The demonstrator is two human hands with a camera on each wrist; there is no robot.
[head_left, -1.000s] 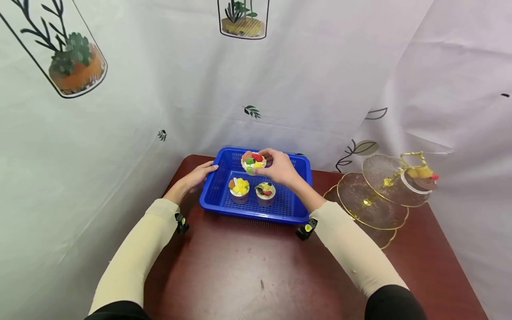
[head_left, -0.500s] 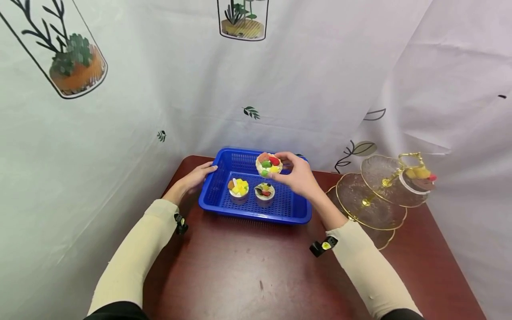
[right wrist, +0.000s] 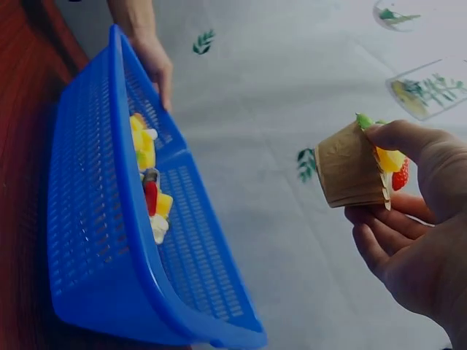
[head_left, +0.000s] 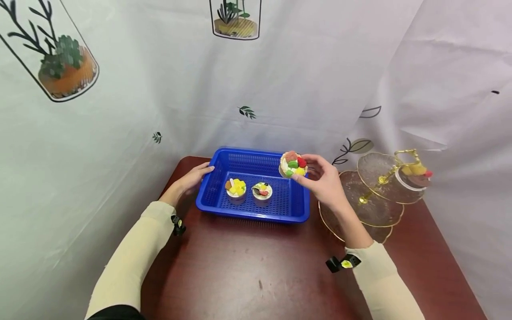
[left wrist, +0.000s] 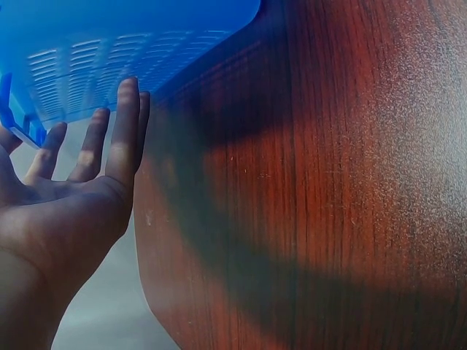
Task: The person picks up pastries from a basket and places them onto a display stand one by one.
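My right hand (head_left: 329,183) pinches a toy fruit cupcake (head_left: 293,164) between thumb and fingers, above the right end of the blue plastic basket (head_left: 248,217). In the right wrist view, the brown tapered cup (right wrist: 349,169) of this cupcake shows, tilted, with green, yellow and red fruit on top. At the basket's left side, my left hand (head_left: 194,178) grips the rim. The left wrist view shows its fingers (left wrist: 125,127) spread along the slotted outer wall. Inside the basket stand a yellow-topped cupcake (head_left: 236,191) and a cream-topped cupcake (head_left: 262,194), side by side.
To the right stands a clear tiered stand (head_left: 380,178) with gold rims and a gold handle. Another dessert cup (head_left: 414,177) sits on its top tier. Basket and stand rest on a reddish-brown table (head_left: 240,266), against a white printed curtain (head_left: 180,89).
My right hand has carried the cupcake rightward, from over the basket's middle to its right end. The left hand keeps its place on the rim. The view has shifted slightly.
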